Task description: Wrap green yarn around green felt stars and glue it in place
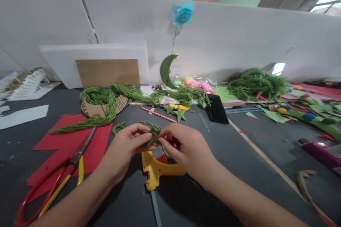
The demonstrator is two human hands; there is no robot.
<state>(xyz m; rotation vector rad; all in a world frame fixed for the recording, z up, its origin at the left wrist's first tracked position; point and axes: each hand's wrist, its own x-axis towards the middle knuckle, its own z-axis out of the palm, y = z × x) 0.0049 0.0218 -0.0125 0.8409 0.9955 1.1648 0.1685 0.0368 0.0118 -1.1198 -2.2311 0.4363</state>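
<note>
Both my hands meet over the dark table, pinching a small green felt star (153, 135) between their fingertips. My left hand (128, 147) grips its left side, fingers curled. My right hand (183, 147) pinches its right side. A loop of green yarn (133, 125) trails from the star to the left behind my fingers. Just under my hands lies a yellow glue gun (156, 172) with an orange trigger.
Red-and-yellow scissors (64, 170) lie on red paper (66, 149) at left. Green yarn bundles (112, 97), two more green stars (176, 111), a pink stick (158, 114), a black phone (217, 108) and a crescent with a blue flower (169, 71) sit farther back. Felt scraps (306, 111) crowd the right.
</note>
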